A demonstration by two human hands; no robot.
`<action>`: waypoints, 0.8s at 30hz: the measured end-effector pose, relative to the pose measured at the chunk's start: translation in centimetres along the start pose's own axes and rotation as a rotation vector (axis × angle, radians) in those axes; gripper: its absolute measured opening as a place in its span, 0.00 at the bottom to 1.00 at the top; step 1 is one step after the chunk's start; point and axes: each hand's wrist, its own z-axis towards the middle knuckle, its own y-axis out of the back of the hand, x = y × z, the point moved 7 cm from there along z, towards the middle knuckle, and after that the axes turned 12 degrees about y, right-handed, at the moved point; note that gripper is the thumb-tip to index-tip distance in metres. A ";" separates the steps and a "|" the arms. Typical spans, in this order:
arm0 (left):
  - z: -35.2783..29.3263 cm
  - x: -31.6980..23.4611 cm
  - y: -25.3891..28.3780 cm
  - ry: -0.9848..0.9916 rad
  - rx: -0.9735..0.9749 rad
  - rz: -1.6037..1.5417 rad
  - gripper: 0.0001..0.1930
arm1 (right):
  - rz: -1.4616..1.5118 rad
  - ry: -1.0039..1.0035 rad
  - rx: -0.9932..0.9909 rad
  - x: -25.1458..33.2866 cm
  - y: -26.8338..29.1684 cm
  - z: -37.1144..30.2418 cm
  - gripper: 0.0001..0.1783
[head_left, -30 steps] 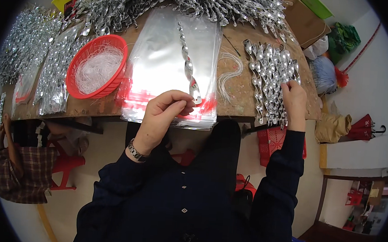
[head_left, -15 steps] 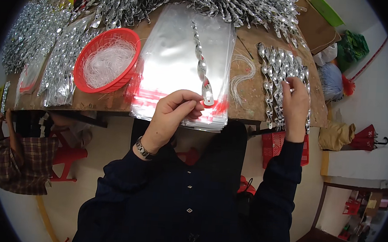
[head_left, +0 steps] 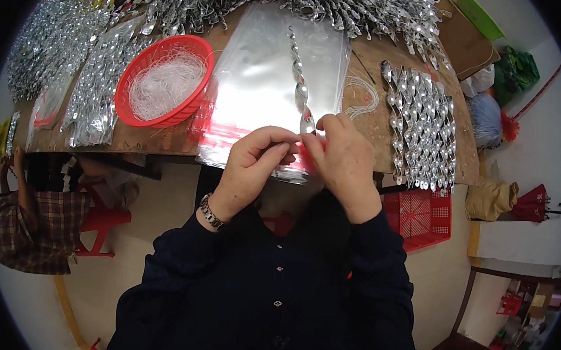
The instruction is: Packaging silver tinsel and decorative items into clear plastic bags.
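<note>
A twisted silver strip (head_left: 300,85) lies lengthwise on a stack of clear plastic bags (head_left: 234,87) with red printed edges, right in front of me. My left hand (head_left: 252,166), with a watch at the wrist, is pinched closed beside the strip's near end; whatever its fingertips hold is too small to make out. From the right, my right hand (head_left: 346,163) has its thumb and forefinger closed over that same near end, hiding it. The fingertips of both hands almost meet there.
Several twisted strips (head_left: 423,130) lie in a row on the right, near loose white threads (head_left: 362,96). A red basket (head_left: 195,97) of clear thread stands left. Silver strips (head_left: 292,3) heap along the back. Below right is a red crate (head_left: 420,217); a person (head_left: 36,223) sits far left.
My right hand has moved left from the row of strips to the near end of the single strip. My left hand stays pinched beside it. The view has shifted slightly.
</note>
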 end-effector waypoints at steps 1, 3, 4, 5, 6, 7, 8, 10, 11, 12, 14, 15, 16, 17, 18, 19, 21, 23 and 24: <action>-0.1 -0.2 0.0 -0.027 -0.006 0.057 0.10 | -0.009 -0.010 0.008 -0.1 -0.3 0.0 0.15; 0.0 -0.3 0.0 -0.038 -0.003 0.065 0.10 | -0.013 -0.049 0.032 -0.3 -0.8 0.0 0.14; 0.0 -0.4 -0.1 -0.051 0.003 0.072 0.10 | -0.021 -0.088 0.055 -0.6 -1.1 -0.1 0.13; 0.0 -0.4 -0.2 -0.050 0.004 0.072 0.10 | -0.020 -0.090 0.055 -0.7 -1.2 -0.1 0.13; 0.0 -0.6 -0.2 -0.077 0.003 0.100 0.10 | 0.004 -0.109 0.038 -1.0 -1.3 -0.1 0.13; 0.0 -0.8 -0.3 -0.104 0.003 0.127 0.10 | 0.028 -0.128 0.020 -1.3 -1.3 -0.1 0.13; 0.1 -0.8 -0.2 -0.104 0.004 0.127 0.10 | 0.028 -0.129 0.019 -1.6 -1.3 -0.2 0.13; -0.1 -1.6 -0.3 -0.201 0.002 0.306 0.10 | 0.113 -0.149 -0.057 -2.0 -0.9 -0.3 0.13; -0.1 -1.8 -0.3 -0.201 0.000 0.307 0.10 | 0.114 -0.147 -0.057 -2.1 -0.7 -0.4 0.13; -0.4 -2.4 -0.6 -0.260 0.001 0.388 0.11 | 0.180 -0.189 -0.087 -2.4 -0.2 -0.7 0.13; -0.9 -3.5 -1.1 -0.319 -0.001 0.470 0.11 | 0.235 -0.219 -0.130 -2.3 1.1 -1.1 0.10; -1.2 -4.3 -1.4 -0.391 -0.032 0.506 0.12 | 0.232 -0.223 -0.128 -2.5 1.5 -1.6 0.10; -1.5 -5.0 -1.7 -0.464 -0.064 0.541 0.13 | 0.263 -0.220 -0.158 -2.6 2.1 -2.1 0.09; -1.5 -5.2 -1.9 -0.461 -0.061 0.538 0.13 | 0.295 -0.217 -0.188 -2.7 2.8 -2.6 0.08; -2.0 -6.1 -2.6 -0.563 -0.056 0.633 0.14 | 0.295 -0.196 -0.185 -2.3 4.0 -2.9 0.06; -2.6 -6.8 -3.3 -0.664 -0.056 0.728 0.16 | 0.297 -0.195 -0.185 -2.2 4.6 -3.5 0.06; -3.0 -7.5 -4.2 -0.715 -0.046 0.785 0.18 | 0.330 -0.225 -0.222 -2.6 5.9 -4.8 0.05; -3.6 -7.9 -5.2 -0.765 -0.034 0.842 0.20 | 0.334 -0.176 -0.228 -2.6 7.0 -5.8 0.04; -3.8 -7.9 -5.9 -0.763 -0.016 0.884 0.22 | 0.314 -0.170 -0.218 -2.6 7.7 -6.2 0.03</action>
